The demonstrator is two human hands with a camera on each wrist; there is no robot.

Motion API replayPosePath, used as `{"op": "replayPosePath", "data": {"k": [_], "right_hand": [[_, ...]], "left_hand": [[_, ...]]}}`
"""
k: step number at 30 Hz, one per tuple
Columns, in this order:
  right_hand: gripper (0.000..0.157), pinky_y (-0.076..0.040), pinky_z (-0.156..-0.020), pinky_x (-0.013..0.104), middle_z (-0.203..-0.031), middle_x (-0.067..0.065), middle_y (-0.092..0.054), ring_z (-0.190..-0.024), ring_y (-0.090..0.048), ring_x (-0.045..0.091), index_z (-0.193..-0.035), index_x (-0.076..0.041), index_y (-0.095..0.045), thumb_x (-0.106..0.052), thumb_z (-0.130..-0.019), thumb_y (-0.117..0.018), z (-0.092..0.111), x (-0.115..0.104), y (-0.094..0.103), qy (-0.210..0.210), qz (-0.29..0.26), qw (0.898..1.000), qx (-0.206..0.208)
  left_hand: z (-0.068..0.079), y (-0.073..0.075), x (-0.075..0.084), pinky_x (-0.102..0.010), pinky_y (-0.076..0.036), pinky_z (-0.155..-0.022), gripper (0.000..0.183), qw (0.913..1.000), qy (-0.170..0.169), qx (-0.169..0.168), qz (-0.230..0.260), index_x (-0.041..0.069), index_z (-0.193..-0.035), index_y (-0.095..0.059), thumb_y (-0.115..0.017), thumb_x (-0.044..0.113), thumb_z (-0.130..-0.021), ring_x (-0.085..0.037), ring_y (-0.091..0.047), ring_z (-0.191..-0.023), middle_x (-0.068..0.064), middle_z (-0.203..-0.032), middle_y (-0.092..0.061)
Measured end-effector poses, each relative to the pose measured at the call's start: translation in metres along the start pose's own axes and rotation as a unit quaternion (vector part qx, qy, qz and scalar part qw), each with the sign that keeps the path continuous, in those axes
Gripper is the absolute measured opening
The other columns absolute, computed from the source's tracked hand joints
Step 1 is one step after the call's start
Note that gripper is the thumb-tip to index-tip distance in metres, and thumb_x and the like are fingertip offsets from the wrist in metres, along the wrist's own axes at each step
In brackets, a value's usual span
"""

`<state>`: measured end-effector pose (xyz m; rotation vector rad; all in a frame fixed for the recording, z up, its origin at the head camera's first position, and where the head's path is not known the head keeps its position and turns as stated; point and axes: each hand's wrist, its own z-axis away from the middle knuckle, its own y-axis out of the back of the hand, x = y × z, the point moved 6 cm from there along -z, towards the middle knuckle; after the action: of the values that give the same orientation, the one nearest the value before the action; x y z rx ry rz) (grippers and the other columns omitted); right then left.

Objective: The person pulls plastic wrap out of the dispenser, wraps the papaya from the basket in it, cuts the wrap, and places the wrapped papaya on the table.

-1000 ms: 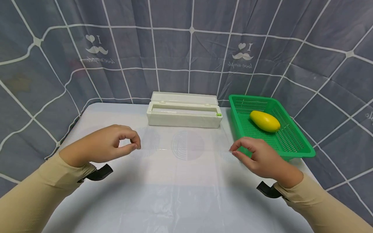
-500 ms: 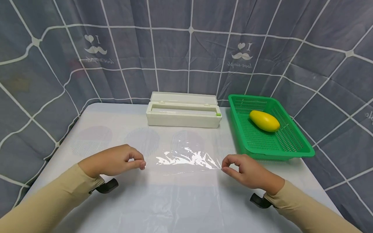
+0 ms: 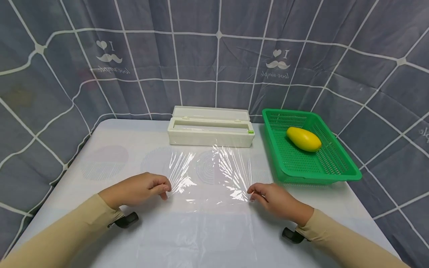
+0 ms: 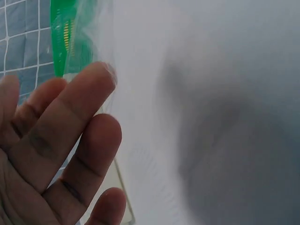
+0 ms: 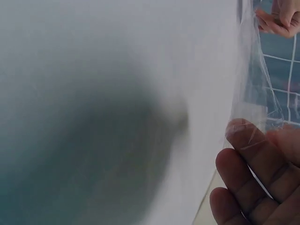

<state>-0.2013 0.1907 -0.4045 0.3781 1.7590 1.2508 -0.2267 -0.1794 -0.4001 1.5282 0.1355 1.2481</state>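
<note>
A clear sheet of cling film (image 3: 204, 186) stretches between my hands over the table, shiny and creased, its far part reaching toward a white cling film dispenser (image 3: 211, 132) with a raised lid. My left hand (image 3: 139, 190) grips the near left corner. Film clings to a fingertip (image 4: 101, 77) in the left wrist view. At the near right corner, my right hand (image 3: 278, 201) pinches the film, which wraps over a fingertip (image 5: 243, 133) in the right wrist view. Both hands are low over the tabletop.
A green plastic basket (image 3: 285, 165) stands at the right, holding a yellow mango-like fruit (image 3: 303, 139). The white-covered table (image 3: 214, 242) is bordered by a grey curtain (image 3: 197, 56) with white grid lines. A small green piece (image 3: 250, 131) sits at the dispenser's right end.
Both hands have come down and nearer to me, and slightly closer together. The cling film has come toward me with them and now shows bright creases reaching back toward the dispenser.
</note>
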Motion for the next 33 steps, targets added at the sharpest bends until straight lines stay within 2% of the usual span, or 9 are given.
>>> {"op": "replayPosePath", "data": {"k": [4, 7, 10, 13, 16, 21, 27, 30, 33], "right_hand": [[0.019, -0.058, -0.076, 0.028, -0.091, -0.006, -0.079, -0.083, -0.070, 0.006, -0.120, -0.006, -0.070, -0.009, -0.100, -0.068, -0.004, 0.002, -0.009, -0.010, 0.023, 1.000, -0.011], [0.025, -0.059, -0.079, 0.031, -0.090, -0.007, -0.077, -0.084, -0.071, 0.008, -0.123, -0.006, -0.070, -0.009, -0.099, -0.071, -0.006, 0.004, -0.014, -0.019, 0.035, 0.999, -0.020], [0.029, -0.059, -0.081, 0.032, -0.090, -0.008, -0.076, -0.085, -0.069, 0.008, -0.125, -0.005, -0.069, -0.008, -0.097, -0.073, -0.008, 0.005, -0.019, -0.023, 0.043, 0.998, -0.028], [0.033, -0.058, -0.083, 0.034, -0.089, -0.010, -0.075, -0.084, -0.067, 0.007, -0.128, -0.003, -0.068, -0.007, -0.096, -0.074, -0.009, 0.006, -0.024, -0.018, 0.050, 0.998, -0.039], [0.039, -0.057, -0.084, 0.034, -0.088, -0.011, -0.073, -0.083, -0.064, 0.006, -0.131, -0.003, -0.066, -0.008, -0.094, -0.076, -0.009, 0.005, -0.028, -0.012, 0.064, 0.997, -0.050], [0.044, -0.054, -0.083, 0.032, -0.088, -0.013, -0.067, -0.085, -0.058, 0.007, -0.132, -0.003, -0.065, -0.011, -0.092, -0.080, -0.007, 0.004, -0.032, -0.014, 0.091, 0.994, -0.051], [0.052, -0.048, -0.079, 0.031, -0.092, -0.009, -0.056, -0.091, -0.051, 0.013, -0.132, -0.007, -0.067, -0.023, -0.087, -0.086, -0.004, 0.004, -0.029, -0.035, 0.135, 0.990, -0.025], [0.056, -0.045, -0.079, 0.030, -0.098, -0.005, -0.055, -0.093, -0.047, 0.014, -0.135, -0.009, -0.068, -0.027, -0.087, -0.087, -0.001, 0.008, -0.029, -0.039, 0.157, 0.987, -0.017], [0.056, -0.043, -0.079, 0.030, -0.098, -0.003, -0.053, -0.093, -0.044, 0.015, -0.138, -0.010, -0.068, -0.029, -0.088, -0.086, 0.001, 0.010, -0.029, -0.029, 0.167, 0.985, -0.014]], "left_hand": [[-0.005, -0.008, -0.006, -0.032, -0.051, -0.084, 0.016, 0.9993, 0.027, 0.013, -0.023, 0.020, -0.120, -0.067, -0.061, 0.027, -0.107, -0.003, -0.066, -0.091, 0.020, -0.087, -0.074], [-0.008, -0.014, -0.011, -0.032, -0.051, -0.082, 0.028, 0.9980, 0.050, 0.021, -0.032, 0.018, -0.129, -0.064, -0.070, 0.024, -0.101, -0.001, -0.064, -0.085, 0.021, -0.086, -0.072], [-0.010, -0.020, -0.013, -0.031, -0.051, -0.083, 0.040, 0.9970, 0.056, 0.026, -0.048, 0.017, -0.134, -0.062, -0.076, 0.022, -0.096, 0.002, -0.061, -0.082, 0.023, -0.084, -0.068], [-0.011, -0.026, -0.013, -0.028, -0.051, -0.084, 0.045, 0.9963, 0.053, 0.029, -0.061, 0.016, -0.134, -0.062, -0.079, 0.019, -0.092, 0.004, -0.058, -0.079, 0.025, -0.082, -0.065], [-0.013, -0.030, -0.012, -0.025, -0.049, -0.080, 0.049, 0.9958, 0.048, 0.029, -0.072, 0.015, -0.132, -0.062, -0.082, 0.017, -0.088, 0.003, -0.054, -0.075, 0.022, -0.080, -0.061], [-0.014, -0.033, -0.010, -0.026, -0.045, -0.074, 0.053, 0.9927, 0.063, 0.041, -0.095, 0.015, -0.130, -0.065, -0.088, 0.017, -0.083, -0.003, -0.051, -0.074, 0.015, -0.081, -0.056], [-0.011, -0.028, -0.009, -0.031, -0.047, -0.074, 0.063, 0.9847, 0.073, 0.076, -0.139, 0.020, -0.132, -0.067, -0.094, 0.027, -0.076, -0.011, -0.052, -0.081, 0.005, -0.100, -0.057], [-0.010, -0.025, -0.009, -0.039, -0.049, -0.083, 0.072, 0.9805, 0.065, 0.100, -0.156, 0.023, -0.137, -0.064, -0.096, 0.030, -0.073, -0.019, -0.055, -0.093, -0.002, -0.113, -0.057], [-0.008, -0.024, -0.011, -0.052, -0.048, -0.098, 0.087, 0.9759, 0.058, 0.123, -0.170, 0.023, -0.148, -0.057, -0.097, 0.035, -0.072, -0.030, -0.057, -0.116, -0.011, -0.133, -0.055]]}}
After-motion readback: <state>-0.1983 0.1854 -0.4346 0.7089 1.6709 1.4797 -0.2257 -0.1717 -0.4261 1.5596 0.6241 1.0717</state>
